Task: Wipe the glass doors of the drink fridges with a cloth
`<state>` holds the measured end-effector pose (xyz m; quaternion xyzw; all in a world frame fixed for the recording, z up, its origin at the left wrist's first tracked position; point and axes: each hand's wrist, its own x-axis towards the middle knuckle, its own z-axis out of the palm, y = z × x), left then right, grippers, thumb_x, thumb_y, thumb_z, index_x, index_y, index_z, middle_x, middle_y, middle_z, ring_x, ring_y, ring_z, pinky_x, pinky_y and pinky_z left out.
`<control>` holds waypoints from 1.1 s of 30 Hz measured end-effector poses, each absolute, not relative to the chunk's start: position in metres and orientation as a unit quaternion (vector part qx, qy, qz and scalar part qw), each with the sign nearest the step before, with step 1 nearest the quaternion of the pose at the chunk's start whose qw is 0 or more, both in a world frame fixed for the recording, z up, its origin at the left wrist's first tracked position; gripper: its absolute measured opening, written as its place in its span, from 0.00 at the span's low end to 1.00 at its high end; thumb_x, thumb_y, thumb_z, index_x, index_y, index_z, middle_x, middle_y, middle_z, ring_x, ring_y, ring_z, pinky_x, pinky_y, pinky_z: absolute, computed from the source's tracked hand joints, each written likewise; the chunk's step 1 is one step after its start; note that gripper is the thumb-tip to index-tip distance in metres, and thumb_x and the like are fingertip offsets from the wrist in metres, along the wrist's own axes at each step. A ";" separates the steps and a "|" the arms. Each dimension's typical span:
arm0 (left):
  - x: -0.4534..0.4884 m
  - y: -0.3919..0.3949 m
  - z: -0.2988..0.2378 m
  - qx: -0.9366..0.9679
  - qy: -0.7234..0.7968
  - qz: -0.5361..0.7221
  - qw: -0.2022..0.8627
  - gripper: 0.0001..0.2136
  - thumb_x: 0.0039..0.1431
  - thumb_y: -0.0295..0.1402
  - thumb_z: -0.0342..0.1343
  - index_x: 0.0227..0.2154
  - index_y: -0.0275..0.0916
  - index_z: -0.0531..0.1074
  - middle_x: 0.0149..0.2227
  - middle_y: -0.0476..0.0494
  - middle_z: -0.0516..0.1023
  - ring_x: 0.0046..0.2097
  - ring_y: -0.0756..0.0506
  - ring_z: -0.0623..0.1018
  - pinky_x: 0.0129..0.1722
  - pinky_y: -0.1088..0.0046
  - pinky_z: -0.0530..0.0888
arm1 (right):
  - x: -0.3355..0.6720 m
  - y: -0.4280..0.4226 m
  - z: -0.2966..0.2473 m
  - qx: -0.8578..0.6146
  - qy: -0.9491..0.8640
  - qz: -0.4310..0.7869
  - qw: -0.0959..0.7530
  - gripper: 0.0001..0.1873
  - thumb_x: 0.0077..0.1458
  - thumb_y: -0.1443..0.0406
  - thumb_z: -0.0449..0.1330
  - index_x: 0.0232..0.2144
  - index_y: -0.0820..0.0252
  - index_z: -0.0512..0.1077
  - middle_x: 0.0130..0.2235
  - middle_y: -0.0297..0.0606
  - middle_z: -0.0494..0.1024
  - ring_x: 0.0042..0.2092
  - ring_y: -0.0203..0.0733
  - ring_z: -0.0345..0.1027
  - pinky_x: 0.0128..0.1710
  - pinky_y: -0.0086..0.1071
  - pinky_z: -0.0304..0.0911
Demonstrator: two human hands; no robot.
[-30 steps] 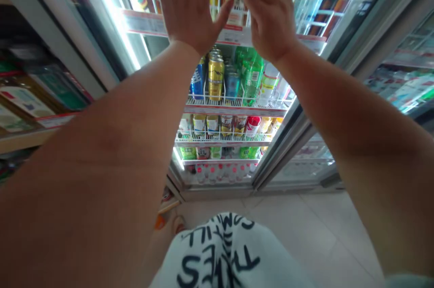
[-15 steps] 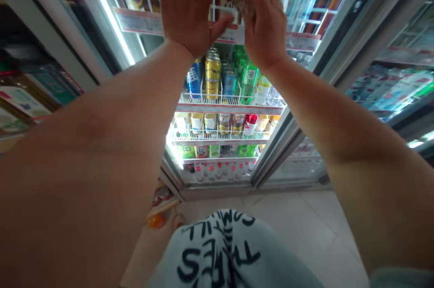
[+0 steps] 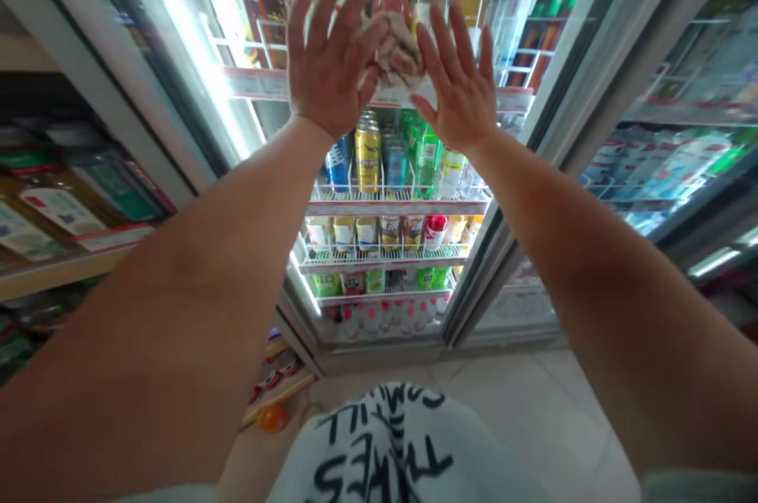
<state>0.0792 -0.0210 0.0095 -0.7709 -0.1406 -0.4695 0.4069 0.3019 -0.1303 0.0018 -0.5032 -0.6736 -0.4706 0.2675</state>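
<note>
Overhead — right hand splayed — rag alongside

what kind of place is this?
Most likely a convenience store or small grocery: a glass-door drinks cooler with wire shelves of cans and bottles, price strips along the shelf edges, and a shelf of packaged goods on the left.

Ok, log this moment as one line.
left hand: open, fingers spread | right hand: open, fingers spread | crumpled cloth: between the hands, hold unclear | behind: open drinks cooler
</note>
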 end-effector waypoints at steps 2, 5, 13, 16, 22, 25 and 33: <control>0.079 -0.018 0.008 -0.737 -0.142 -0.518 0.409 0.22 0.73 0.34 0.49 0.66 0.36 0.64 0.72 0.46 0.55 0.74 0.46 0.48 0.71 0.51 0.50 | 0.308 -0.128 -0.004 -0.506 -0.675 -0.467 0.264 0.41 0.69 0.44 0.42 0.75 0.57 0.48 0.75 0.36 0.44 0.76 0.57 0.33 0.74 0.60 0.29; 0.078 -0.016 -0.003 -0.775 -0.155 -0.502 0.351 0.17 0.73 0.33 0.48 0.60 0.39 0.70 0.70 0.49 0.61 0.73 0.48 0.51 0.72 0.52 0.50 | 0.307 -0.126 -0.009 -0.514 -0.669 -0.460 0.279 0.39 0.69 0.47 0.42 0.75 0.54 0.44 0.76 0.33 0.44 0.76 0.55 0.32 0.74 0.61 0.29; 0.075 -0.039 -0.063 -0.825 -0.095 -0.451 0.328 0.14 0.70 0.41 0.55 0.53 0.44 0.74 0.68 0.45 0.66 0.70 0.36 0.62 0.72 0.48 0.54 | 0.306 -0.121 -0.010 -0.514 -0.669 -0.455 0.287 0.40 0.69 0.48 0.44 0.75 0.57 0.44 0.75 0.38 0.45 0.76 0.58 0.32 0.73 0.66 0.29; 0.066 -0.036 -0.047 -0.801 -0.109 -0.464 0.361 0.10 0.73 0.38 0.51 0.50 0.40 0.71 0.67 0.42 0.67 0.71 0.40 0.60 0.72 0.53 0.56 | 0.307 -0.120 -0.012 -0.511 -0.670 -0.455 0.288 0.39 0.69 0.48 0.44 0.75 0.56 0.45 0.75 0.38 0.45 0.76 0.57 0.32 0.72 0.67 0.29; 0.060 -0.020 -0.046 -0.713 -0.197 -0.591 0.323 0.16 0.75 0.26 0.40 0.59 0.33 0.65 0.73 0.34 0.52 0.75 0.44 0.40 0.72 0.48 0.52 | 0.302 -0.123 -0.005 -0.524 -0.674 -0.441 0.276 0.39 0.70 0.48 0.43 0.75 0.58 0.45 0.75 0.39 0.42 0.76 0.56 0.30 0.73 0.65 0.27; 0.059 -0.027 -0.095 -0.793 -0.191 -0.511 0.270 0.16 0.75 0.27 0.39 0.57 0.37 0.68 0.73 0.39 0.53 0.75 0.44 0.35 0.73 0.43 0.49 | 0.296 -0.126 -0.014 -0.532 -0.664 -0.436 0.292 0.38 0.71 0.47 0.42 0.75 0.56 0.44 0.75 0.38 0.41 0.76 0.54 0.29 0.73 0.64 0.27; 0.012 -0.019 -0.120 -0.697 -0.242 -0.632 0.238 0.17 0.76 0.32 0.41 0.61 0.33 0.64 0.73 0.33 0.53 0.74 0.37 0.49 0.72 0.40 0.52 | 0.293 -0.125 -0.109 -0.542 -0.685 -0.406 0.268 0.34 0.70 0.45 0.48 0.73 0.45 0.51 0.74 0.34 0.46 0.75 0.61 0.31 0.71 0.73 0.29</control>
